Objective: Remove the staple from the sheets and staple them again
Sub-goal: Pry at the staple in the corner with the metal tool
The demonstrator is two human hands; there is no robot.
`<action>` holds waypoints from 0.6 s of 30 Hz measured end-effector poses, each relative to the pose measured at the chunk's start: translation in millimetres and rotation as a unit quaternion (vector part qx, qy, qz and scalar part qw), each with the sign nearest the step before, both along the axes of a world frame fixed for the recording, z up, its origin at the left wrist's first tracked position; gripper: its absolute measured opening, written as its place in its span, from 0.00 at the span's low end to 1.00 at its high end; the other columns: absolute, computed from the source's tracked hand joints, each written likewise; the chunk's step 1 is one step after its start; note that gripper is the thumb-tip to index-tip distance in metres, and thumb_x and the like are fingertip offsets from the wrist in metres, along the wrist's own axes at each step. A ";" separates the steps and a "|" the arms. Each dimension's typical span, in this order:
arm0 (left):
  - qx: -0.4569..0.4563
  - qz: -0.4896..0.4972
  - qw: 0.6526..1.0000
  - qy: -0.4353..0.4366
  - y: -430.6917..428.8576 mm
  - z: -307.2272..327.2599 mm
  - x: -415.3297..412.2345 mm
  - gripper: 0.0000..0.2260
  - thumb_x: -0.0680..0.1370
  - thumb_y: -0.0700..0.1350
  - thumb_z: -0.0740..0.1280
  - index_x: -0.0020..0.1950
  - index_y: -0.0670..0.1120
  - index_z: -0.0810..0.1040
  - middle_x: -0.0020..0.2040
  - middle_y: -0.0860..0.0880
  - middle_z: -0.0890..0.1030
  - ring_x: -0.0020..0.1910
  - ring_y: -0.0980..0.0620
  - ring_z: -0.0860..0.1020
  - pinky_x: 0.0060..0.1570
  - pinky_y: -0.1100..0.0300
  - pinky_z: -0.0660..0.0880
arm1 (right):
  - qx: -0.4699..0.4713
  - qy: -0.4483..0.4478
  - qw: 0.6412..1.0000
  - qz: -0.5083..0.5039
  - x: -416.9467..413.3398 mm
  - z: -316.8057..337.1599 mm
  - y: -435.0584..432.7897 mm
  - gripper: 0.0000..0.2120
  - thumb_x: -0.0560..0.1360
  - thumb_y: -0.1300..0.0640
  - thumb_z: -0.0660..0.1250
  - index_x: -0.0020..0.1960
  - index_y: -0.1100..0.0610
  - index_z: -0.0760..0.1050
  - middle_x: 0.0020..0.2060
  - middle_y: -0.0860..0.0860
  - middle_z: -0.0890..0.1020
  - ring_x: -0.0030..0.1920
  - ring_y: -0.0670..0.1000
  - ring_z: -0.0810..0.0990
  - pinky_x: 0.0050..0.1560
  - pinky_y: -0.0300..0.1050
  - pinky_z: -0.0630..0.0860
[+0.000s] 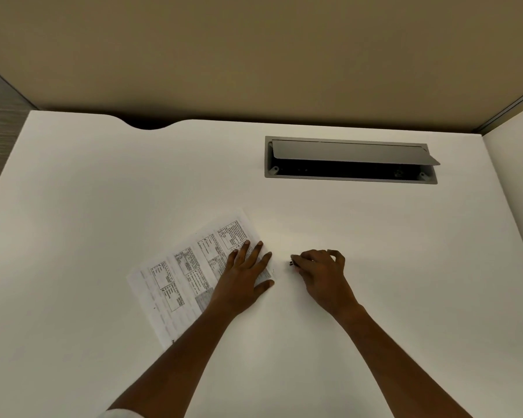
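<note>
Sheets (181, 276), askew toward the worktop's (375, 251) near edge, are pinned by the flat left hand (245, 273) while a small dark item (292, 263) is pinched in the right hand (320, 273) just beside them; pressure is best applied close to the stapled corner.

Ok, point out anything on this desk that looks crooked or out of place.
The sheets lie slanted on the desk, pinned flat by the left hand. The hatch lid sits half raised and skewed, its right corner overhanging the frame. The right hand pinches a small dark thing, too small to identify.
</note>
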State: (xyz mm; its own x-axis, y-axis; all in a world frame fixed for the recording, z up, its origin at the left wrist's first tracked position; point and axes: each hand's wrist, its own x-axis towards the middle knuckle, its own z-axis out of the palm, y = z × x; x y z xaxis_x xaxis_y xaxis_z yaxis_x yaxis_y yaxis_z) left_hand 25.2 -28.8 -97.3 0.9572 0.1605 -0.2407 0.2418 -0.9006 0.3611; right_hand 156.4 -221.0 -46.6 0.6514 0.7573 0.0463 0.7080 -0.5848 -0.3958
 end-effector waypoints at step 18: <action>0.001 0.050 0.998 -0.033 -1.7 -4.5 -14.7 0.32 0.81 0.66 0.52 0.81 0.50 0.62 0.83 0.46 0.58 0.81 0.46 0.46 0.79 0.44 0.49 | 0.356 0.647 0.609 -0.290 -34.7 43.4 31.5 0.19 0.74 0.56 0.70 0.63 0.60 0.80 0.56 0.59 0.84 0.53 0.58 0.83 0.51 0.51 0.81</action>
